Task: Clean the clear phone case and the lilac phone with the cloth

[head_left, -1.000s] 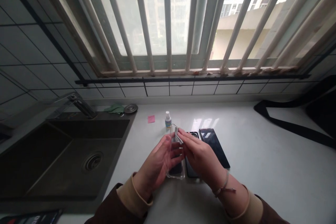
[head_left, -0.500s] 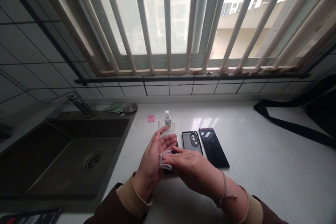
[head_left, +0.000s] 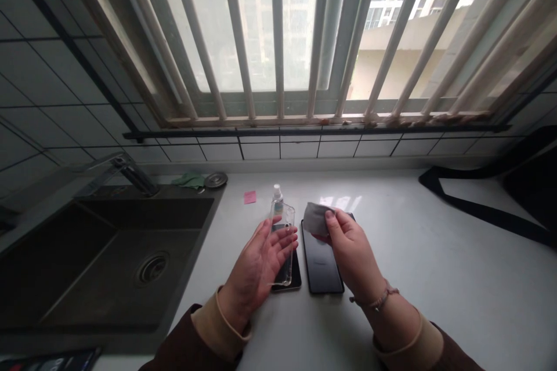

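Observation:
A clear phone case (head_left: 287, 214) stands tilted in my left hand (head_left: 261, 261), its fingers seen around and through it. My right hand (head_left: 352, 246) pinches a folded grey cloth (head_left: 316, 219) between thumb and fingers, raised to the right of the case. Beneath the clear case lies a dark phone (head_left: 296, 275), partly covered. Below the cloth is a black-edged phone case (head_left: 322, 269) on the counter. Another dark phone (head_left: 350, 217) is mostly hidden behind my right hand. Just behind the clear case stands a small white-capped bottle (head_left: 277, 191).
On the left is a dark sink (head_left: 174, 220) with a faucet (head_left: 134, 174). A green cloth (head_left: 189, 179) and a round metal strainer (head_left: 216, 179) lie behind it. A pink note (head_left: 250, 197) is on the counter (head_left: 435, 272); a black strap (head_left: 487, 214) lies right.
My right hand has lifted the cloth off the clear case and moved it up and right, over the black-edged case. The clear case in my left hand has shifted slightly right and down.

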